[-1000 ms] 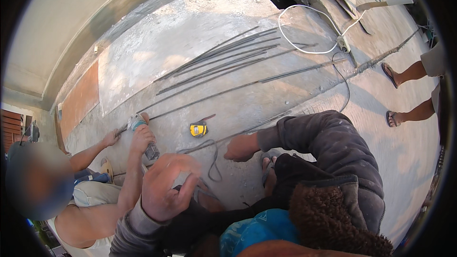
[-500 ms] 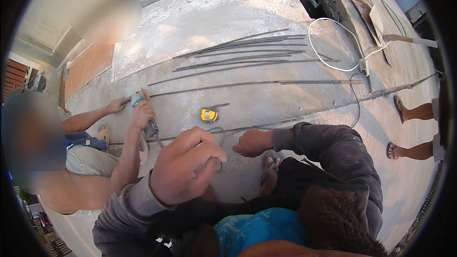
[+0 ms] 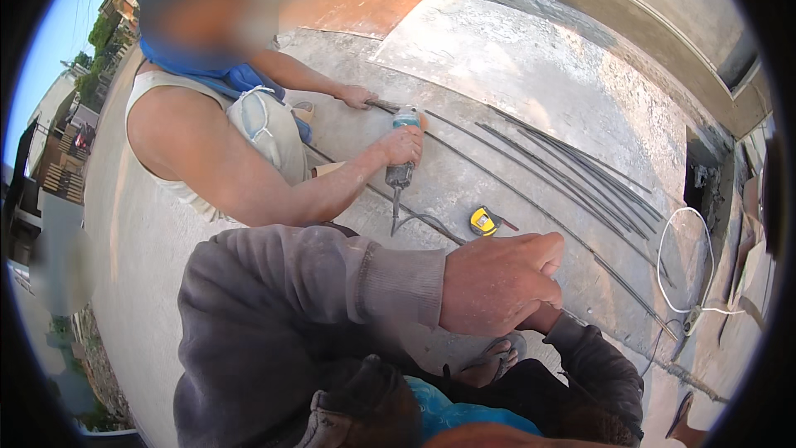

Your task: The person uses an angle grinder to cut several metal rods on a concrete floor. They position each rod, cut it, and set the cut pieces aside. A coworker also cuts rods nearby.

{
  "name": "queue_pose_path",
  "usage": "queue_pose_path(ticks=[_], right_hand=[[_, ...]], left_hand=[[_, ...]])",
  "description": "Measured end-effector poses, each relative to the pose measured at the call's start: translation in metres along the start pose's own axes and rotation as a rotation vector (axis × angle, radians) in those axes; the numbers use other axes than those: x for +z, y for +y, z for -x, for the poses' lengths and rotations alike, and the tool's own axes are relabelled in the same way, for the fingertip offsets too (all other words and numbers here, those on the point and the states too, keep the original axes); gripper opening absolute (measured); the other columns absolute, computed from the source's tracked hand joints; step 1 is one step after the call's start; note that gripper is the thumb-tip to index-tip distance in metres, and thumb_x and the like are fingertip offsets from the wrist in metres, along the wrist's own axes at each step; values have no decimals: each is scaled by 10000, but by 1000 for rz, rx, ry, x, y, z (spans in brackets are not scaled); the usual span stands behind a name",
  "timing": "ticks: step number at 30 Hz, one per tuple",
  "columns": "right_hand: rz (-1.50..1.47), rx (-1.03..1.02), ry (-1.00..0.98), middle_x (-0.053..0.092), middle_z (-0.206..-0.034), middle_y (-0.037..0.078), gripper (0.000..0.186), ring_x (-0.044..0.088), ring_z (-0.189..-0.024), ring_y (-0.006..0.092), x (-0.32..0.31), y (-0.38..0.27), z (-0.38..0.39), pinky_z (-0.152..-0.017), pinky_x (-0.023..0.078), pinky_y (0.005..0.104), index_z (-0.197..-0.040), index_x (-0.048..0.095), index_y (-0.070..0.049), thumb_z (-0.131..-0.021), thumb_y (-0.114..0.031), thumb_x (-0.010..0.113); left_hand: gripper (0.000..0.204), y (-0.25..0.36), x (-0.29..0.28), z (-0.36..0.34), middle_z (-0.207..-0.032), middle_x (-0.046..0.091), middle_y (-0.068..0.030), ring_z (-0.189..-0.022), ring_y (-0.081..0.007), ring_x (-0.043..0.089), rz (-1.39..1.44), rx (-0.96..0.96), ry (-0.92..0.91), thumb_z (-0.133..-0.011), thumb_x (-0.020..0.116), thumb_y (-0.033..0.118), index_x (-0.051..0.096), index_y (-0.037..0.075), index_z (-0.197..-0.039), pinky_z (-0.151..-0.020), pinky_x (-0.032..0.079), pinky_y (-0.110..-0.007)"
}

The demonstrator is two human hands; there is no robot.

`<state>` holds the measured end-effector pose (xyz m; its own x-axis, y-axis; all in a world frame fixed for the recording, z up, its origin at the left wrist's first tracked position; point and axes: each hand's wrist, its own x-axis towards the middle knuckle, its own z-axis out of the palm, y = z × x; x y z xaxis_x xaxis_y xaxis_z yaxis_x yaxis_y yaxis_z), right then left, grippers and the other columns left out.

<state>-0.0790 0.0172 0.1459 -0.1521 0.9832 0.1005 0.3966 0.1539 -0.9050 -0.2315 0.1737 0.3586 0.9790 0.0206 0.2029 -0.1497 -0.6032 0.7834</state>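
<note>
Dusty gray floor (image 3: 448, 189) holds a chunky yellow-and-black tape measure (image 3: 483, 221); the left hand (image 3: 502, 284) near it curls; the right hand (image 3: 542, 317) mostly hides behind; I can't tell either grip.

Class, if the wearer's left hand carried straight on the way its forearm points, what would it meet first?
The left hand points rightward; first in line looks to be a long steel rod. The hand seems raised, though, so it may pass above it: depth is unclear.

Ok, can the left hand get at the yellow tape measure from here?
Probably yes, reaching down: the tape measure lies on the concrete beyond the left hand, with nothing visibly blocking it.
</note>
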Motion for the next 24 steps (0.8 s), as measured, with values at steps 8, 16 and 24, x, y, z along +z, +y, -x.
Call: queue_pose_path(ticks=[8,16,24], right_hand=[[444,101,-388,694,-886,104,159,662,-832,263,3,21,-1,-748,516,422,-1030,681,-88,-898,-177,674],[173,50,-113,677,-884,49,125,632,-816,175,-2,19,2,-703,498,352,-991,672,-64,-915,-157,708],[-614,88,435,584,-758,44,377,536,-580,99,-42,-62,-21,-568,412,226,-1028,537,-31,-955,-383,648]], left_hand=[[132,-12,10,-2,-940,485,-91,-891,-277,534,59,112,-12,-833,588,63,698,104,-895,-719,430,-374],[125,-41,16,1,-931,561,-50,-940,-269,555,-44,155,21,-767,632,64,722,137,-815,-769,480,-387],[159,-35,2,-12,-778,657,-12,-923,-271,578,-13,7,-66,-787,580,28,683,116,-871,-785,477,-402]])
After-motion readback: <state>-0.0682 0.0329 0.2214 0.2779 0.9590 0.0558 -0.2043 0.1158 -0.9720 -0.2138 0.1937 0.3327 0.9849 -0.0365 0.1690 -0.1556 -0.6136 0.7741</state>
